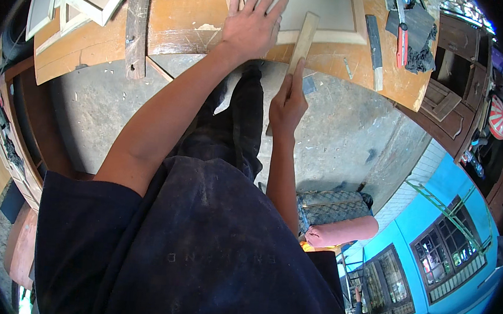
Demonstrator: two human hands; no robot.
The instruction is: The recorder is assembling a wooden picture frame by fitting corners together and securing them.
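On the tabletop [184,41] in front of me lies a pale framed panel [332,37], cut off by the upper edge of the picture. My left hand [250,32] rests flat on it with the fingers spread. Closed around a long, flat wooden strip [306,37] is my right hand [288,107], just off the table's near edge. The strip's far end reaches over the panel's near frame rail, beside my left hand. Whether its underside touches the rail, I cannot tell.
Light wooden frames [100,12] lean together at the left, beside a worn dark plank [137,27]. Toward the right are a dark strip [374,51], a red-handled tool [402,46] and crumpled black material [419,37]. A pink bolster [349,231] lies behind at right.
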